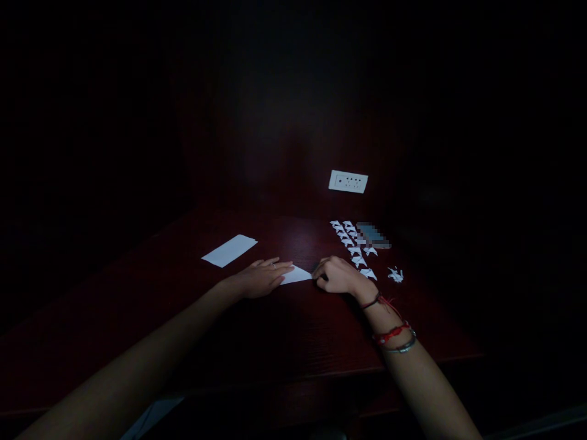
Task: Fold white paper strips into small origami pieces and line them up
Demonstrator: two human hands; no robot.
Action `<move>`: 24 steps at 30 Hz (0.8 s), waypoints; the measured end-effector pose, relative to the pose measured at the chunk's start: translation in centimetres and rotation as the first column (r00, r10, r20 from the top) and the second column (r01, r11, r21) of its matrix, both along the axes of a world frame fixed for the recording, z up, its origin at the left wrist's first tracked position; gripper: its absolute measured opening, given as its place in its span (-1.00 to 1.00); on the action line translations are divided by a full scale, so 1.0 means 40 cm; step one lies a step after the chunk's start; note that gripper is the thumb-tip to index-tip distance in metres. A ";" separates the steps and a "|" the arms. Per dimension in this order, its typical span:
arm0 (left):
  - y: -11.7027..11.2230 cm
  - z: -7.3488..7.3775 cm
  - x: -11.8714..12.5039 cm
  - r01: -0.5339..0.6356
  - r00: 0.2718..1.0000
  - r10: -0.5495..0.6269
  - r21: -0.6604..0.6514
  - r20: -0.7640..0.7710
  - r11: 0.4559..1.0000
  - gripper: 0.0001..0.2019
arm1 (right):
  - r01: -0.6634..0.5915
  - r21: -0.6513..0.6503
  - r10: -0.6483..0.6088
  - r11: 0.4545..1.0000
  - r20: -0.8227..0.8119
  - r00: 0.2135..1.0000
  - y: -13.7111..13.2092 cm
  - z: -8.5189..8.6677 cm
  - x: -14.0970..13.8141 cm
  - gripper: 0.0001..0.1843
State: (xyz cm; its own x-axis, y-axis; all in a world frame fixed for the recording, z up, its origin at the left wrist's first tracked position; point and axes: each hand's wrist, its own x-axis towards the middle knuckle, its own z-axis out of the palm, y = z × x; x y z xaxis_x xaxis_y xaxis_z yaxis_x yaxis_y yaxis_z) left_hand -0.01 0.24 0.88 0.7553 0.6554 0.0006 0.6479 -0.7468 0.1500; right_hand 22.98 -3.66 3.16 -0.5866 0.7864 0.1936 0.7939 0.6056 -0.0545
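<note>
A white folded sheet of paper (295, 275), narrowing to a point on its right, lies on the dark red table (293, 342). My left hand (262, 277) rests flat over its left part, fingers stretched out. At the pointed right end, my right hand (334, 275) has its fingers curled together on the paper's tip. How firmly it pinches there is hard to see. Farther left lies another white paper piece (230, 250), long and flat. Several small folded paper pieces (356, 252) stand in rows just beyond my right hand.
A little heap of white paper scraps (395, 274) sits right of the rows. Behind them is a flat, blurred-out rectangular object (373, 234). A white socket panel (348, 181) is on the back wall. Below the table's front edge, a pale sheet (153, 417) shows by my left forearm.
</note>
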 end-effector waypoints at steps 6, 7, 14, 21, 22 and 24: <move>0.007 -0.016 -0.001 0.007 0.998 -0.012 0.078 0.057 0.997 -0.63 | 0.005 0.065 0.004 0.998 -0.127 0.992 0.014 -0.008 0.025 -0.78; 0.007 -0.019 0.000 0.012 0.997 -0.019 0.101 0.071 0.995 -0.63 | 0.005 0.083 0.009 0.997 -0.169 0.986 0.017 -0.011 0.025 -0.78; -0.019 -0.004 0.025 0.084 0.980 -0.107 0.145 0.165 0.986 -0.63 | -0.059 0.037 0.067 0.998 -0.296 0.953 0.037 -0.045 -0.013 -0.78; -0.018 0.004 0.039 0.032 0.963 -0.047 0.061 0.265 0.998 -0.48 | 0.000 -0.055 -0.021 0.999 -0.386 0.922 0.055 -0.067 -0.021 -0.91; -0.017 0.004 0.040 0.029 0.960 -0.041 0.048 0.276 0.998 -0.47 | 0.008 -0.063 -0.032 0.998 -0.398 0.917 0.055 -0.068 -0.021 -0.87; -0.015 0.003 0.043 0.029 0.954 -0.033 0.017 0.298 0.999 -0.46 | 0.027 -0.085 -0.060 0.996 -0.416 0.907 0.055 -0.068 -0.022 -0.78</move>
State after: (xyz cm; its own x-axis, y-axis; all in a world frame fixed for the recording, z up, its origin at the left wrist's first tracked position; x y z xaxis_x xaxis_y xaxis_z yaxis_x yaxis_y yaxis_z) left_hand 1.70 -0.36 1.00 0.7394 0.6302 0.2369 0.5514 -0.7687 0.3240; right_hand 22.10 -1.46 0.46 -0.4299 0.8311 0.3528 0.7138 0.5521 -0.4309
